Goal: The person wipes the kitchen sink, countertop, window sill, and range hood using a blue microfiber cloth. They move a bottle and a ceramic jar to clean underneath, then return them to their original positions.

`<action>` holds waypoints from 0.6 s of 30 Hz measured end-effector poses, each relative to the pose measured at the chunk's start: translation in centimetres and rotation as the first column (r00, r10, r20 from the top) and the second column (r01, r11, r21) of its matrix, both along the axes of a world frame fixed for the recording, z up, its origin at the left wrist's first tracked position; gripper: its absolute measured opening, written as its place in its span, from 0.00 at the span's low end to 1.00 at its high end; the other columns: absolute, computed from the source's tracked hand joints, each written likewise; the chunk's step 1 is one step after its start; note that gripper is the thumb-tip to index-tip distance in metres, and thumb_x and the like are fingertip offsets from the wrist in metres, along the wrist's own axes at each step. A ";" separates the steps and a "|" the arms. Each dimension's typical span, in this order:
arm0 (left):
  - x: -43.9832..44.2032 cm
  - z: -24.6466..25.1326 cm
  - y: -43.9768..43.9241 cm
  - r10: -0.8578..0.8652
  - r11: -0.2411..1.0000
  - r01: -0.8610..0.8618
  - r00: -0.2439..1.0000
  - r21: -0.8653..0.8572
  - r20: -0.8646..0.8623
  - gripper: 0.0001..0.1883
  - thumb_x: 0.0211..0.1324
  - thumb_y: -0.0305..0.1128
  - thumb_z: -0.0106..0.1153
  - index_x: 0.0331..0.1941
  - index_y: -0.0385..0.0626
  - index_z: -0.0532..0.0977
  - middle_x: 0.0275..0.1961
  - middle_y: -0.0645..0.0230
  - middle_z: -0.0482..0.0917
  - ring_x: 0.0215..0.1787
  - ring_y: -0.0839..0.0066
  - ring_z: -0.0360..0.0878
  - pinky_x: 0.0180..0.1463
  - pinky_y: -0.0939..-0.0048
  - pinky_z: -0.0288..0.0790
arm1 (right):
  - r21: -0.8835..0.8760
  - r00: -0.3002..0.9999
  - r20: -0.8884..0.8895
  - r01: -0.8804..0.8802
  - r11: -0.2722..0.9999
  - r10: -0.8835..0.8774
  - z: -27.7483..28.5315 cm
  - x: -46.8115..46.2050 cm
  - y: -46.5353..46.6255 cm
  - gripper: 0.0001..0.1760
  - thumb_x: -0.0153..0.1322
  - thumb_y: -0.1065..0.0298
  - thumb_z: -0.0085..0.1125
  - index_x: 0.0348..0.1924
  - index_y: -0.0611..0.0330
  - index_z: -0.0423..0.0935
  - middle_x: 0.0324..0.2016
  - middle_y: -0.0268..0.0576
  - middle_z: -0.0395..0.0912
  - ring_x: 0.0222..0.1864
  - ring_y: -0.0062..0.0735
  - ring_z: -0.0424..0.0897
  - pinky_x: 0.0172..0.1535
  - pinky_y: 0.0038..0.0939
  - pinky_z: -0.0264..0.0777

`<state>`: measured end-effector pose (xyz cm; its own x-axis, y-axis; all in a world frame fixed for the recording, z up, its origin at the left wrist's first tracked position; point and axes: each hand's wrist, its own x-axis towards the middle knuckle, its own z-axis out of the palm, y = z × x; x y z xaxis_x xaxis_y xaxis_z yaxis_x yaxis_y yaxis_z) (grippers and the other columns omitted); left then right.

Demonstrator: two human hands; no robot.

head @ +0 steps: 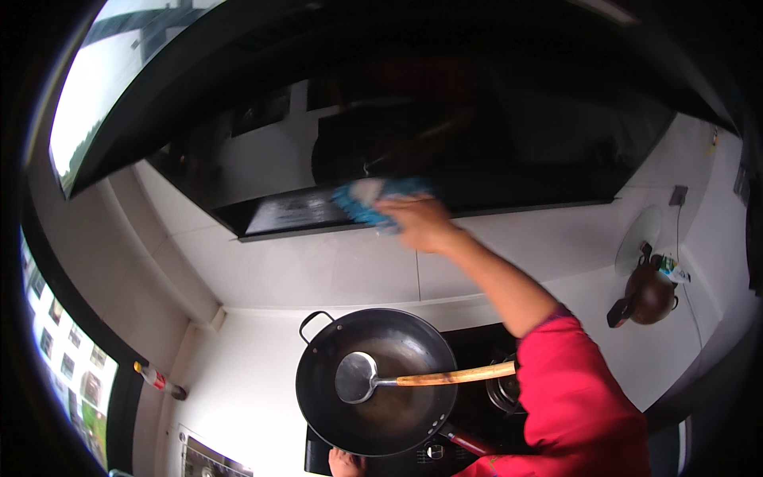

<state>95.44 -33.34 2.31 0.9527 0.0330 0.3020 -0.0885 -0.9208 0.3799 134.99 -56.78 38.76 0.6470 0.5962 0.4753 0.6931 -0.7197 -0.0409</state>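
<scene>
My right hand (420, 223) grips a fluffy blue cleaning cloth (351, 206) with a pale patch, blurred by motion. The cloth lies against the lower part of a glossy black range hood (524, 161). Streaks that look wet mark the hood's lower panel left of the cloth. At the bottom, only part of my left hand (346, 462) shows, by the front edge of the black gas cooktop (471, 346), just below a wok (417, 417). Whether its fingers hold anything is unclear. A metal wok spatula (356, 377) with a wooden handle rests across the wok.
A brown pot (653, 295), a glass lid (638, 238) and a green-and-white packet (673, 269) are on the right. A bottle with a yellow cap (156, 378) stands on the white counter (244, 369) at left, near a window. A sink (211, 459) is at the lower left.
</scene>
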 end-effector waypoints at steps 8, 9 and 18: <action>0.1 -1.0 0.4 0.057 0.989 -0.065 0.997 0.135 0.060 0.15 0.40 0.37 0.61 0.35 0.46 0.78 0.37 0.61 0.78 0.43 0.58 0.74 0.48 0.59 0.67 | 0.325 0.793 0.169 0.516 0.792 -0.586 -0.9 -0.4 -25.5 0.20 0.73 0.61 0.49 0.57 0.57 0.73 0.58 0.41 0.72 0.60 0.44 0.68 0.62 0.35 0.63; 0.6 -1.1 0.0 0.045 0.991 -0.052 0.997 0.120 0.055 0.15 0.40 0.37 0.62 0.36 0.46 0.78 0.37 0.61 0.78 0.44 0.59 0.74 0.48 0.60 0.67 | 0.364 0.725 0.318 0.501 0.785 -0.611 -1.7 0.8 -29.1 0.19 0.72 0.64 0.51 0.54 0.61 0.74 0.55 0.45 0.74 0.57 0.47 0.71 0.59 0.38 0.64; -0.9 1.4 0.0 0.079 0.997 -0.078 0.997 0.024 -0.028 0.19 0.50 0.34 0.57 0.46 0.38 0.73 0.44 0.51 0.77 0.47 0.51 0.73 0.52 0.54 0.66 | 0.862 0.949 0.142 -0.258 -0.436 -0.281 1.9 -2.2 -27.7 0.34 0.72 0.46 0.53 0.59 0.68 0.68 0.58 0.50 0.70 0.57 0.43 0.71 0.60 0.39 0.63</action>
<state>94.54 -33.34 3.69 0.9557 0.1012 0.2763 -0.0052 -0.9331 0.3597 132.79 -84.50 40.67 0.3746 -0.8479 0.3751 0.8511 0.1540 -0.5019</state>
